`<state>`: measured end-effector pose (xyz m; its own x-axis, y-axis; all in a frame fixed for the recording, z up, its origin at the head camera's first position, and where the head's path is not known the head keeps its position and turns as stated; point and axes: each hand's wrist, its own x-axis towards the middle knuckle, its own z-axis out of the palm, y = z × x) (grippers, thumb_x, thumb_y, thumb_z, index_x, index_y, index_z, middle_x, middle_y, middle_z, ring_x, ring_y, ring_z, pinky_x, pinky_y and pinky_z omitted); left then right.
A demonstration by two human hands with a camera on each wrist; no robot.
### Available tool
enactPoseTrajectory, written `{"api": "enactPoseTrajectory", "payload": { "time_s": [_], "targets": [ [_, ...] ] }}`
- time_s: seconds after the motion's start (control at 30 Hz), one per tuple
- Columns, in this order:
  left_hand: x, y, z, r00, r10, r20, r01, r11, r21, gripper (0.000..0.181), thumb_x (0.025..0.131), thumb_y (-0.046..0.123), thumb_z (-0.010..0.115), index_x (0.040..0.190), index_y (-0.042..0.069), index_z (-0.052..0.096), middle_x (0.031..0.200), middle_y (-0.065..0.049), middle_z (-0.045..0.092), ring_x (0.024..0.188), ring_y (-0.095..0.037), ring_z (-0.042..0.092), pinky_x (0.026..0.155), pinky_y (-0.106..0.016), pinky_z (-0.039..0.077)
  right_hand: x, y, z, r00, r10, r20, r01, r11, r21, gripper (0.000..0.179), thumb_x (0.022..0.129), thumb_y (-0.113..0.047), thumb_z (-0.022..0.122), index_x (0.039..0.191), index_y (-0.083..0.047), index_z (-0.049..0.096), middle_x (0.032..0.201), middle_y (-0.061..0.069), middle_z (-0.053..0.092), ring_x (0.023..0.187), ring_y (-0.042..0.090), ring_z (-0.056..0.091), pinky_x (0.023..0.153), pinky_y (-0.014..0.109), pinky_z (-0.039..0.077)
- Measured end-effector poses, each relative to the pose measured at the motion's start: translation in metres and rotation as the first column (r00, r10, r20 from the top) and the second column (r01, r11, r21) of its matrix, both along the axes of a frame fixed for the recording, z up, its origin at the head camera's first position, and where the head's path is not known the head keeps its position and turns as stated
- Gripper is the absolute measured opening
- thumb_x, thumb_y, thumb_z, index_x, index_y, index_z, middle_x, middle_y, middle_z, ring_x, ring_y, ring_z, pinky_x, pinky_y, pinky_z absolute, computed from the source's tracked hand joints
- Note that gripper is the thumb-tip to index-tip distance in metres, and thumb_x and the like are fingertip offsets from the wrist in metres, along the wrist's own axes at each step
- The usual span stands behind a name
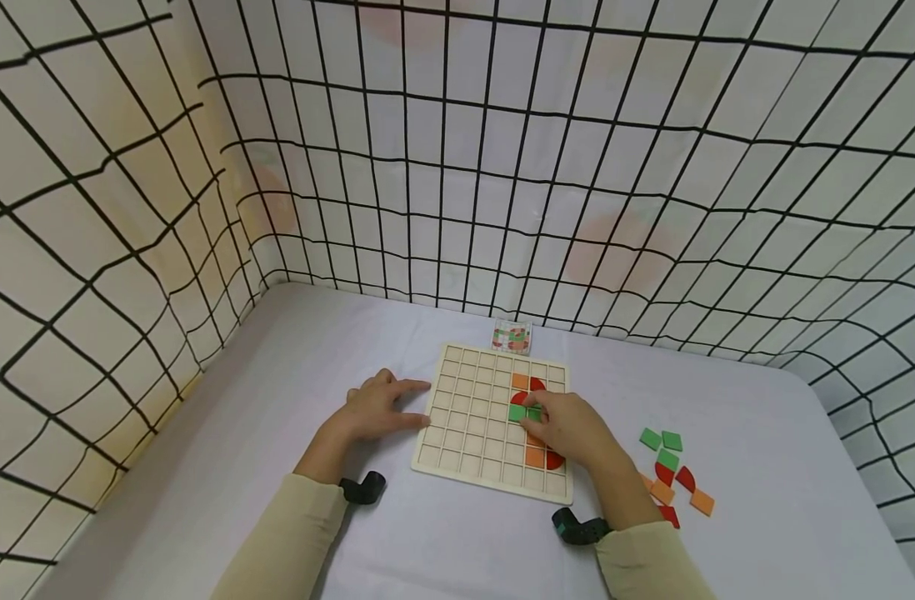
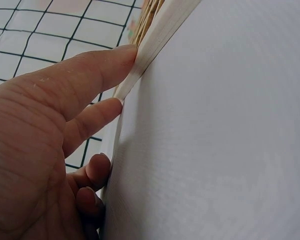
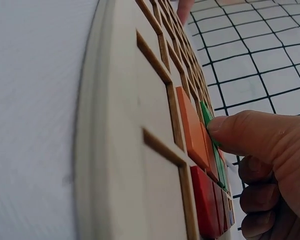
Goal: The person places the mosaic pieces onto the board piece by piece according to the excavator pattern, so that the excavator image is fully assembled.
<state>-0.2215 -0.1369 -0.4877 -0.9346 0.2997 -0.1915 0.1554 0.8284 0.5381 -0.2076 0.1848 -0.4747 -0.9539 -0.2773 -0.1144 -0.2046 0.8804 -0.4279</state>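
Observation:
A pale wooden grid board [image 1: 457, 433] lies on the table, several orange, red and green tiles set in its right-hand columns. At the board's left edge, my left hand [image 1: 371, 410] rests with thumb and index finger spread and their tips touching the rim; the left wrist view shows the other fingers loosely bent. My right hand [image 1: 573, 425] reaches over the right side, pinching a green square tile [image 1: 534, 413] between thumb and index finger. Beside it sits another green square [image 1: 517, 413]. In the right wrist view the thumb [image 3: 230, 131] presses on the green tile [image 3: 206, 114], next to an orange tile [image 3: 191, 125].
Loose green, orange and red tiles [image 1: 662, 492] lie scattered right of the board, near my right forearm. A small card with a coloured pattern [image 1: 512, 336] lies behind the board. Black wire mesh [image 1: 457, 183] with white cloth behind it encloses the table [image 1: 277, 375].

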Motion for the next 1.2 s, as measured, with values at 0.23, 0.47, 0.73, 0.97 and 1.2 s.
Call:
{"api": "enactPoseTrajectory", "payload": {
  "time_s": [0.23, 0.47, 0.73, 0.97, 1.2],
  "targets": [
    [0.0, -0.001, 0.0, 1.0, -0.007, -0.007, 0.007, 1.0, -0.003, 0.066, 0.085, 0.055, 0.075, 0.144, 0.03, 0.06, 0.1, -0.004, 0.05, 0.085, -0.019, 0.044, 0.073, -0.037, 0.027, 0.002, 0.005, 0.005, 1.0, -0.011, -0.009, 0.011, 1.0, 0.016, 0.031, 0.093, -0.031, 0.074, 0.12, -0.015, 0.071, 0.065, -0.003, 0.048, 0.06, 0.012, 0.045, 0.059, 0.029, 0.034],
    [-0.001, -0.001, -0.001, 1.0, -0.008, -0.003, 0.008, 1.0, -0.009, 0.066, 0.085, 0.055, 0.075, 0.144, 0.03, 0.059, 0.101, -0.004, 0.051, 0.086, -0.019, 0.045, 0.073, -0.037, 0.028, 0.005, 0.024, 0.013, 0.992, -0.116, 0.057, 0.117, 0.993, -0.021, 0.037, 0.094, -0.033, 0.073, 0.126, -0.016, 0.069, 0.07, 0.0, 0.05, 0.064, 0.016, 0.047, 0.057, 0.03, 0.034],
    [0.0, -0.001, -0.001, 1.0, -0.007, -0.004, 0.007, 1.0, -0.017, 0.067, 0.085, 0.055, 0.075, 0.144, 0.028, 0.06, 0.1, -0.004, 0.051, 0.086, -0.019, 0.045, 0.074, -0.037, 0.029, 0.013, 0.061, 0.01, 0.977, -0.194, 0.09, 0.195, 0.981, -0.002, 0.041, 0.094, -0.035, 0.072, 0.13, -0.016, 0.065, 0.074, 0.003, 0.051, 0.066, 0.017, 0.049, 0.055, 0.029, 0.038],
    [0.0, 0.0, 0.0, 1.0, -0.01, 0.0, 0.01, 1.0, -0.011, 0.066, 0.086, 0.055, 0.074, 0.145, 0.03, 0.059, 0.101, -0.004, 0.051, 0.086, -0.019, 0.045, 0.074, -0.037, 0.028, 0.029, 0.096, 0.008, 0.954, -0.255, 0.157, 0.261, 0.965, -0.017, 0.041, 0.094, -0.036, 0.072, 0.129, -0.016, 0.066, 0.078, 0.006, 0.052, 0.071, 0.02, 0.051, 0.055, 0.03, 0.045],
    [-0.001, 0.0, -0.002, 1.0, -0.008, -0.006, 0.008, 1.0, -0.012, 0.066, 0.085, 0.055, 0.075, 0.144, 0.03, 0.059, 0.101, -0.004, 0.051, 0.086, -0.019, 0.045, 0.073, -0.037, 0.028, 0.046, 0.125, 0.009, 0.923, -0.295, 0.248, 0.312, 0.949, -0.034, 0.04, 0.091, -0.039, 0.074, 0.123, -0.015, 0.069, 0.085, 0.006, 0.057, 0.081, 0.021, 0.054, 0.058, 0.03, 0.048]
  ]
}}
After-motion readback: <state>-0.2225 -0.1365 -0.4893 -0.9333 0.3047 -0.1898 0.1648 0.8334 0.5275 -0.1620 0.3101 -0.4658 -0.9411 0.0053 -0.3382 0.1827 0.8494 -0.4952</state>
